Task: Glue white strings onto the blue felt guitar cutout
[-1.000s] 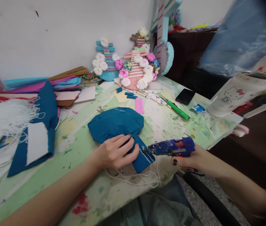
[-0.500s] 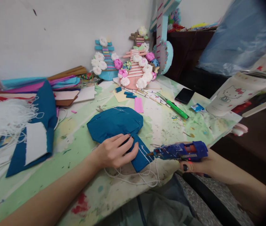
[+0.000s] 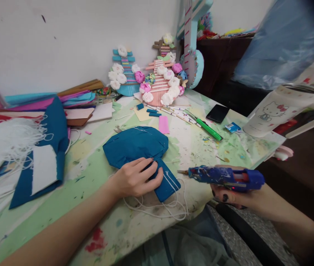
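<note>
My left hand (image 3: 134,179) lies flat on a teal mushroom-shaped foam piece (image 3: 137,146) on the paint-stained table (image 3: 95,166), pressing down on its narrow stem where white glue lines show. My right hand (image 3: 234,195) grips a blue hot glue gun (image 3: 226,176) held level off the table's near right edge; its nozzle points left and stands a short way from the stem. White string (image 3: 159,208) loops under the stem at the table edge.
A Hello Kitty mug (image 3: 279,111), a black phone (image 3: 218,112), a green pen (image 3: 208,128) and a pink foam strip (image 3: 164,124) lie at right and centre. Flowered craft pieces (image 3: 157,79) stand at the wall. Teal foam sheets (image 3: 46,155) and string lie left.
My right hand has drawn the glue gun back to the right, away from the stem of the teal piece. My left hand has stayed pressed on the stem.
</note>
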{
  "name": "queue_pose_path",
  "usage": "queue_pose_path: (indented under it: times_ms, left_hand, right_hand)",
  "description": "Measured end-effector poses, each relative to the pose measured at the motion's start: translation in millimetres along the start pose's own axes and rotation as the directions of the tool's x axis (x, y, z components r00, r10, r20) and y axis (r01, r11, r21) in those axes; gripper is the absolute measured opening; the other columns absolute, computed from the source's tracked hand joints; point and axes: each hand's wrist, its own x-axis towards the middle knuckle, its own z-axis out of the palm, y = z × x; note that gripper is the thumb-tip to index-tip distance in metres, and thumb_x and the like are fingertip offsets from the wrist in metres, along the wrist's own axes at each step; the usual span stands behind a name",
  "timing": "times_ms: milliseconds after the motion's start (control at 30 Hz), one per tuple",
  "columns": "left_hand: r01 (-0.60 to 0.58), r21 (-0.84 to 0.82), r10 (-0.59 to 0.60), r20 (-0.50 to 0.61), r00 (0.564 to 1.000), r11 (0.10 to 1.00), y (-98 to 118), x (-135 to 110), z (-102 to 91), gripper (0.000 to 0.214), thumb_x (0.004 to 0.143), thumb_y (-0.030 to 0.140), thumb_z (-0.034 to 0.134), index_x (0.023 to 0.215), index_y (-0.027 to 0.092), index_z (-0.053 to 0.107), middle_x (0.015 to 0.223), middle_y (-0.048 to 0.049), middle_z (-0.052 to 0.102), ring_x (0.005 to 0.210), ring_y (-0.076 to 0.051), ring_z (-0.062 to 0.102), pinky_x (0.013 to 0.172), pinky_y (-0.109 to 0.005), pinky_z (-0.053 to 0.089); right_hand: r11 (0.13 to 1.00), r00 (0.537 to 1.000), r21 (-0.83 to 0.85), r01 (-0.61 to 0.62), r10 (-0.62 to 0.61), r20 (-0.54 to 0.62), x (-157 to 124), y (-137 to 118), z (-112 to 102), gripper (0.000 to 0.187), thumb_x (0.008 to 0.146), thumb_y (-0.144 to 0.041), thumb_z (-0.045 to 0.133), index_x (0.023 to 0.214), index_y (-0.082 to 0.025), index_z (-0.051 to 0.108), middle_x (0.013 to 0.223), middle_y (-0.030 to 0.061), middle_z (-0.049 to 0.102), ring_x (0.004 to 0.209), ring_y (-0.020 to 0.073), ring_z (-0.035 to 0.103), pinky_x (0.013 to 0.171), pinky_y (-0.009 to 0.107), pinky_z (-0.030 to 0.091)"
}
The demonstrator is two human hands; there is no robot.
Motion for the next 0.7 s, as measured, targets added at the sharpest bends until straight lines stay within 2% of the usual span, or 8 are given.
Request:
queue_pose_path:
  times_ms: [100,200,267,333,433,567,667,700]
  left_hand:
    - [0.001,0.005,0.0,-0.006,1.0,1.0,0,0,-0.3,0.016,0.082,0.015,0.063,0.097,0.019,0.065,0.093,-0.007,0.072,0.091,-0.021,0.068,0.08,-0.031,0.055]
    - [-0.015,0.026,0.016,-0.02,1.0,1.0,-1,0,-0.7,0.015,0.082,0.015,0.063,0.096,0.018,0.066,0.092,-0.0069,0.072,0.089,-0.021,0.068,0.079,-0.031,0.055]
    - [-0.022,0.044,0.023,-0.019,1.0,0.999,-1,0,-0.4,0.015,0.081,0.016,0.064,0.096,0.018,0.066,0.092,-0.0066,0.071,0.089,-0.021,0.068,0.078,-0.031,0.056]
    - [-0.02,0.06,0.021,-0.017,1.0,0.998,-1,1,0.3,0.014,0.082,0.017,0.063,0.095,0.019,0.065,0.092,-0.006,0.071,0.089,-0.02,0.067,0.078,-0.03,0.056]
    - [-0.002,0.077,0.005,-0.036,0.999,0.997,-2,2,0.4,0.013,0.081,0.016,0.064,0.094,0.019,0.065,0.09,-0.0056,0.071,0.087,-0.019,0.067,0.076,-0.029,0.056]
    - [0.037,0.11,-0.029,-0.078,0.997,0.993,-9,3,-5.0,0.013,0.08,0.013,0.065,0.092,0.018,0.065,0.085,-0.0056,0.071,0.083,-0.018,0.067,0.072,-0.029,0.056]
    - [0.116,0.109,-0.102,-0.131,0.986,0.987,-20,3,-14.9,0.015,0.082,0.011,0.06,0.094,0.018,0.065,0.087,-0.0067,0.071,0.086,-0.019,0.067,0.074,-0.029,0.056]
    - [0.164,0.082,-0.15,-0.153,0.977,0.983,-24,3,-19.5,0.017,0.083,0.01,0.057,0.096,0.018,0.065,0.088,-0.0076,0.071,0.087,-0.019,0.067,0.075,-0.029,0.056]
  right_hand:
    - [0.998,0.997,-0.048,0.029,-0.032,-0.068,-3,-1,-2,0.02,0.077,-0.032,0.07,0.089,-0.018,0.062,0.077,0.0016,0.062,0.048,0.0077,0.049,0.037,0.017,0.042]
    - [0.981,0.984,-0.182,0.065,-0.093,-0.151,-5,3,-4,0.017,0.077,-0.03,0.069,0.087,-0.019,0.061,0.077,0.0016,0.063,0.053,0.0101,0.054,0.043,0.019,0.045]
    - [0.942,0.954,-0.319,0.1,-0.182,-0.237,-5,7,-6,0.017,0.076,-0.031,0.069,0.085,-0.02,0.059,0.076,0.0009,0.062,0.061,0.0136,0.058,0.053,0.022,0.048]
    - [0.885,0.902,-0.456,0.087,-0.265,-0.341,-4,13,-10,0.02,0.077,-0.034,0.068,0.085,-0.022,0.055,0.076,0.0004,0.06,0.067,0.016,0.057,0.06,0.025,0.047]
    - [0.786,0.819,-0.617,-0.046,-0.324,-0.474,0,22,-22,0.025,0.077,-0.043,0.063,0.083,-0.023,0.048,0.071,-0.0017,0.053,0.063,0.0162,0.051,0.056,0.026,0.041]
    - [0.666,0.75,-0.672,-0.325,-0.251,-0.612,3,32,-50,0.027,0.073,-0.045,0.055,0.082,-0.025,0.04,0.068,-0.0003,0.052,0.061,0.02,0.051,0.056,0.03,0.04]
    - [0.582,0.733,-0.688,-0.434,-0.216,-0.645,1,40,-78,0.025,0.071,-0.041,0.05,0.086,-0.023,0.04,0.077,0.0092,0.057,0.07,0.0284,0.058,0.063,0.037,0.044]
    - [0.552,0.759,-0.719,-0.422,-0.219,-0.614,0,45,-88,0.024,0.073,-0.04,0.047,0.087,-0.022,0.041,0.083,0.0133,0.059,0.076,0.0311,0.059,0.067,0.039,0.045]
